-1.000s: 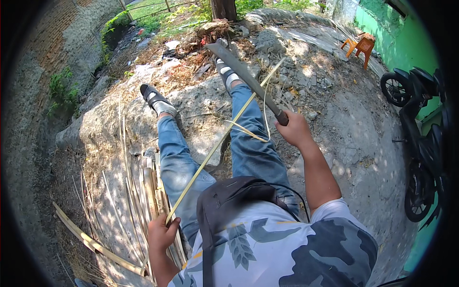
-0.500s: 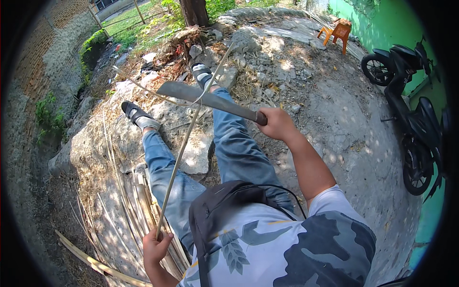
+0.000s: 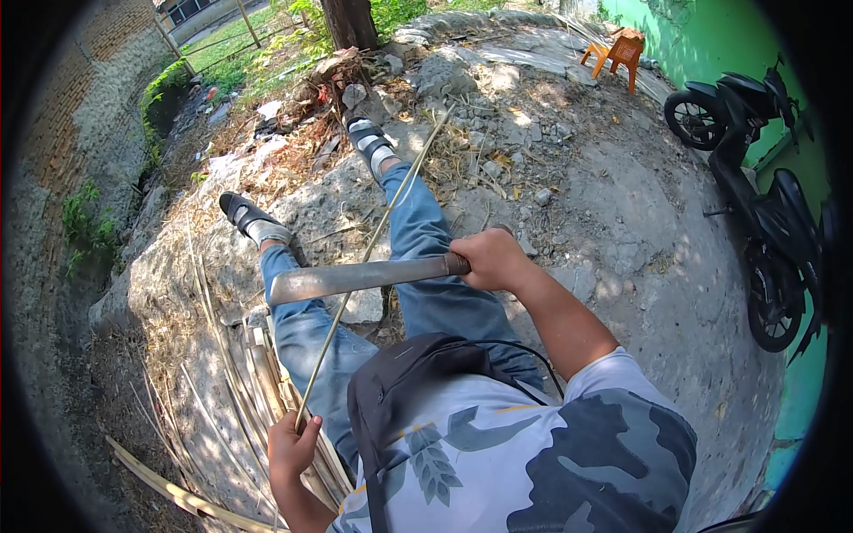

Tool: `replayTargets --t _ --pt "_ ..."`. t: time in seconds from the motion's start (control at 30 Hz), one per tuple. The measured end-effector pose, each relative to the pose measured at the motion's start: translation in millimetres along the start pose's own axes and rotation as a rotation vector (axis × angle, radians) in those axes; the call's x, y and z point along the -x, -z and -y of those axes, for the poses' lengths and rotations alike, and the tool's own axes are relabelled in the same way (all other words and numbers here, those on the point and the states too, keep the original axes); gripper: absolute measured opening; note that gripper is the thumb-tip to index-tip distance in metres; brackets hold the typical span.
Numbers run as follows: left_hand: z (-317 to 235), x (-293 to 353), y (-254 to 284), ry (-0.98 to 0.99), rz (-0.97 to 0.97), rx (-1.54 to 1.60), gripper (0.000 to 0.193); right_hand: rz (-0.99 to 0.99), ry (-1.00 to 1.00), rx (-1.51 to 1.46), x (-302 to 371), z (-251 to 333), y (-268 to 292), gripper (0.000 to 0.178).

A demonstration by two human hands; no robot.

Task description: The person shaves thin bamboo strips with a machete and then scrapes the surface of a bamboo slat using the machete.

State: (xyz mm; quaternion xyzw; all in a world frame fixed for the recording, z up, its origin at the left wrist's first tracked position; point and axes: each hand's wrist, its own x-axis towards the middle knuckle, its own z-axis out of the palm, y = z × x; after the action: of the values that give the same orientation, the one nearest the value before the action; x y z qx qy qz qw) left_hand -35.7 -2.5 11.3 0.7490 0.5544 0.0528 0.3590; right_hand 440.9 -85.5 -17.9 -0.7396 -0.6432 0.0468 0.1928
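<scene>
My right hand (image 3: pixel 491 258) is closed round the handle of a machete (image 3: pixel 355 279). Its long, worn blade points left across my legs and crosses a thin bamboo strip (image 3: pixel 387 222); I cannot tell whether they touch. Low on the left, my left hand (image 3: pixel 293 441) pinches the near end of this strip between thumb and fingers. The strip slants up and away to the right, past my right shin. Close to its far end a thin sliver curves beside it. More split bamboo strips (image 3: pixel 263 369) lie in a bundle beside my left thigh.
My legs in jeans stretch forward over rough, broken ground, with sandals (image 3: pixel 253 218) on the feet. A tree trunk (image 3: pixel 349 22) and rubble are ahead. Orange plastic chair (image 3: pixel 625 60) and black motorbike (image 3: pixel 751 191) stand by the green wall at right; a brick wall (image 3: pixel 58 178) runs left.
The machete has come down along the strip toward me, and its blade is more level. The shaving that curled off leftward at the blade now hangs near the strip's far end.
</scene>
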Motion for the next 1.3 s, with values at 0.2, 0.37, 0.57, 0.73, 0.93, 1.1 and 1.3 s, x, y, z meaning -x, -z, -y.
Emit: replayTargets --t 0.2,0.37,0.57,0.73,0.93,1.1,1.3 --pt "17.5 25.0 31.9 0.090 0.046 -0.016 0.038 -0.124 -0.250 0.094 -19.9 -72.3 34.6 0.019" --pt "31.0 38.1 24.2 0.082 0.038 -0.004 0.036 -0.250 -0.663 -0.083 -15.3 -109.5 39.1 0.027" --pt "6.5 16.2 0.4 0.088 0.025 -0.018 0.038 -0.127 -0.503 -0.231 17.1 -45.5 8.0 0.029" --pt "-13.7 -14.5 -21.4 -0.087 -0.042 -0.004 0.041 0.095 -0.109 -0.076 23.3 11.7 -12.8 0.023" --pt "-3.8 -16.9 -23.1 -0.131 -0.006 0.224 0.045 0.066 0.049 -0.020 -4.7 19.0 4.3 0.021" --pt "7.4 1.2 -8.9 -0.031 0.003 0.260 0.045 -0.115 -0.359 -0.254 -16.8 -2.3 30.7 0.024" --pt "-1.0 -4.9 -36.2 -0.058 0.053 0.289 0.040 0.038 -0.235 -0.391 -12.7 35.5 11.8 0.024"
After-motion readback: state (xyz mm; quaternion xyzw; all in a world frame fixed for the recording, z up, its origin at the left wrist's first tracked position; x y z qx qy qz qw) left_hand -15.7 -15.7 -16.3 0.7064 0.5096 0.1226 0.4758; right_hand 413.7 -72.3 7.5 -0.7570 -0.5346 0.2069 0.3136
